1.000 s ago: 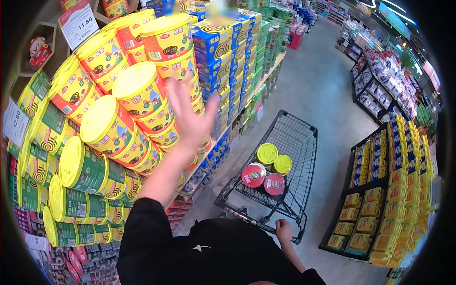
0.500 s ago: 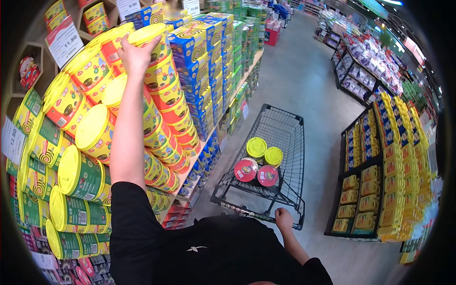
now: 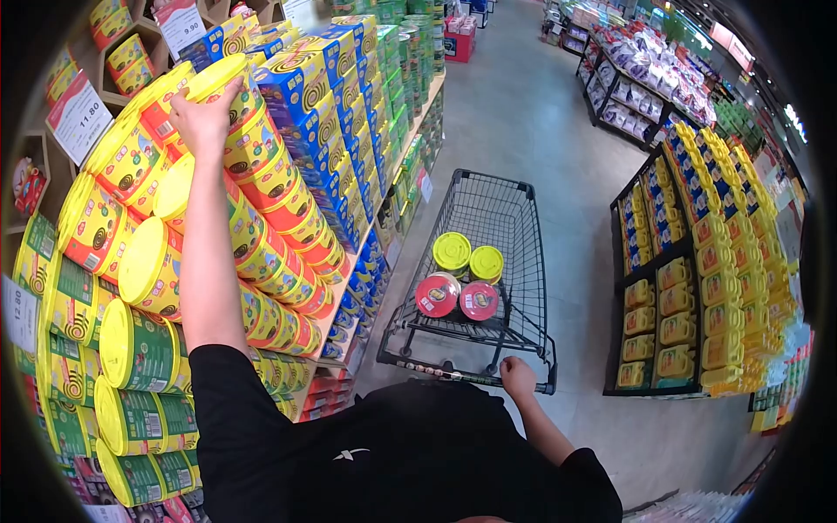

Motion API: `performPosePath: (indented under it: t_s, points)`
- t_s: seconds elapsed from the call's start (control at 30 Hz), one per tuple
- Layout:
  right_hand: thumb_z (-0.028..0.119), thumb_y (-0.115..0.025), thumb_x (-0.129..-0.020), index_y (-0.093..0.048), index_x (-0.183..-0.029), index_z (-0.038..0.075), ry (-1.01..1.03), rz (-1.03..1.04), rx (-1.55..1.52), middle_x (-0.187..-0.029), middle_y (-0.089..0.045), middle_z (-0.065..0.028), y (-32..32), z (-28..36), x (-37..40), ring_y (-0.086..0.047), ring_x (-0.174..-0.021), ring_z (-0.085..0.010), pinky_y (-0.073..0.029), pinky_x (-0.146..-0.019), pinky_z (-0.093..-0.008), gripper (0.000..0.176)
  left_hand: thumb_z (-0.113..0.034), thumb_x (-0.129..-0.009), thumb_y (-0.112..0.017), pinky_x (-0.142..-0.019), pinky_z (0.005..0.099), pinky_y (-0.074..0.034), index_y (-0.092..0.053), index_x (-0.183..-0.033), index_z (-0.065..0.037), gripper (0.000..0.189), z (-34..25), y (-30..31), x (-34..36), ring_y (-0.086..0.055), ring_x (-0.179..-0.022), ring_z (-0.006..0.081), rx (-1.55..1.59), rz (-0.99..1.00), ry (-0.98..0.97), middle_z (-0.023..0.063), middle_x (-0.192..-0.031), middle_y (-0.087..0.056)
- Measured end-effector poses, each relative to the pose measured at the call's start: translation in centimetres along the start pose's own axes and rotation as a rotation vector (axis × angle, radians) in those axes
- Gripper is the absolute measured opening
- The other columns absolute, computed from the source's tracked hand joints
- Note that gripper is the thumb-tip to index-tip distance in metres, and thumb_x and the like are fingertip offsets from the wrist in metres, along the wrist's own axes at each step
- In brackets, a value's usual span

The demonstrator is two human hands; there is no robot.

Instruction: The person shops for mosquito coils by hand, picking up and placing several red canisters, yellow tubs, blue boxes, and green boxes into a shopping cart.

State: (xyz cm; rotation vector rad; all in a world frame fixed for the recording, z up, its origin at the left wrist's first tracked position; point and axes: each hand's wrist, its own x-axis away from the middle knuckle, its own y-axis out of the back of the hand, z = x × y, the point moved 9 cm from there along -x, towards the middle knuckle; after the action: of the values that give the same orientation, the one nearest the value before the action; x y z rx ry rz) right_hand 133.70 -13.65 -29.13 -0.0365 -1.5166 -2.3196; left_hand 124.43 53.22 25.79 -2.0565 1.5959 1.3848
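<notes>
My left hand [image 3: 206,118] reaches up to the top of the stacked tubs, its fingers and thumb spread around the edge of a yellow-lidded tub [image 3: 248,109]. That tub stands on a column of similar yellow and red tubs. My right hand [image 3: 518,376] is closed at the right end of the cart's handle [image 3: 436,370]. Inside the black wire cart [image 3: 523,222] sit two tubs with yellow-green lids [image 3: 452,250] and two with red lids [image 3: 438,295].
Blue and yellow boxes [image 3: 309,113] are stacked beyond the tubs. Green-labelled tubs [image 3: 139,344] lie at the lower left. Price signs [image 3: 80,118] stand above. On the right is a rack of yellow bottles [image 3: 676,288]; grey floor [image 3: 506,113] runs ahead.
The view has shifted, so the shelves and cart appear further left and the cart slightly higher. My left hand stays at the same tub and my right hand at the handle.
</notes>
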Motion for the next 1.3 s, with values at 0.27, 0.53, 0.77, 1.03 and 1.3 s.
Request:
performPosePath:
  t_s: [0.27,0.53,0.77,1.03,1.3]
  points:
    - [0.031,-0.059,-0.092,-0.074,-0.101,0.011,-0.003,0.000,0.006,-0.101,-0.072,-0.0137,0.0,-0.1,-0.1,-0.069,-0.094,-0.0354,-0.054,-0.082,-0.0467,0.026,-0.062,-0.063,-0.088,-0.109,0.0462,-0.041,-0.047,-0.135,0.006,0.108,-0.2,0.6,0.1,-0.047,-0.131,0.0386,0.084,-0.065,-0.012,0.0284,-0.136,-0.051]
    - [0.033,-0.060,-0.091,-0.073,-0.100,0.012,0.015,-0.005,0.002,-0.099,-0.072,-0.0129,0.0,0.2,0.0,-0.069,-0.092,-0.0348,-0.055,-0.080,-0.0479,0.027,-0.055,-0.066,-0.091,-0.102,0.0423,-0.046,-0.047,-0.135,0.006,0.102,-3.6,4.2,2.3,-0.056,-0.120,0.0317,0.283,-0.095,-0.087,0.0226,-0.129,-0.054]
    - [0.030,-0.070,-0.088,-0.071,-0.110,0.004,0.097,-0.010,-0.232,-0.096,-0.072,-0.0171,0.7,0.9,-2.7,-0.070,-0.091,-0.0338,-0.055,-0.081,-0.0429,0.035,-0.028,-0.071,-0.093,-0.099,0.0375,-0.050,-0.040,-0.139,-0.001,0.090,-7.3,5.7,12.5,-0.056,-0.118,0.0236,0.951,0.268,-0.075,0.0146,-0.129,-0.052]
    - [0.025,-0.056,-0.105,-0.049,-0.145,0.005,0.156,0.475,-1.355,-0.128,-0.062,-0.0060,10.9,20.1,-0.8,-0.062,-0.112,-0.0164,-0.053,-0.090,-0.0327,0.045,-0.021,-0.059,-0.099,-0.107,0.0430,-0.048,-0.033,-0.142,-0.006,0.107,-6.5,3.5,35.1,-0.052,-0.129,0.0285,1.198,0.917,0.100,0.0160,-0.141,-0.043]
    - [0.044,-0.051,-0.105,-0.037,-0.151,0.012,-0.100,0.836,-1.564,-0.142,-0.051,-0.0045,6.7,20.3,2.5,-0.058,-0.122,-0.0191,-0.056,-0.089,-0.0411,0.058,-0.021,-0.058,-0.099,-0.112,0.0500,-0.039,-0.036,-0.139,-0.010,0.104,-4.7,4.0,48.1,-0.043,-0.136,0.0425,1.001,1.086,-0.242,0.0283,-0.151,-0.032]
